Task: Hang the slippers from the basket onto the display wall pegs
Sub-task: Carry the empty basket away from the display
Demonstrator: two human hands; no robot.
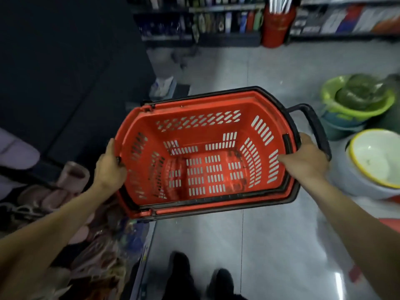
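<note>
Much of the left side was dark and smeared. A heap of pink, fuzzy slippers (71, 180) lay on a low shelf (142, 256) at the lower left, partly behind the left forearm, and I could not count them or tell how they were arranged. The goods on the far shelves (216, 22) were too blurred to identify. Both arms were cut off by the bottom edge of the picture.

The red basket (216, 101) was held level over the grey floor (259, 234), just beside the slipper shelf. Its slotted bottom showed in full. The left hand (110, 167) gripped the left rim, thumb curled over the edge, while its other fingers (111, 146) lay along the outside. The right hand (305, 159) grasped the right rim, with the thumb inside against the wall and the remaining fingers (307, 137) wrapped outside, near the black pull handle (313, 126). To the right stood a green basin (355, 109) and a yellow-rimmed white basin (376, 161).
</note>
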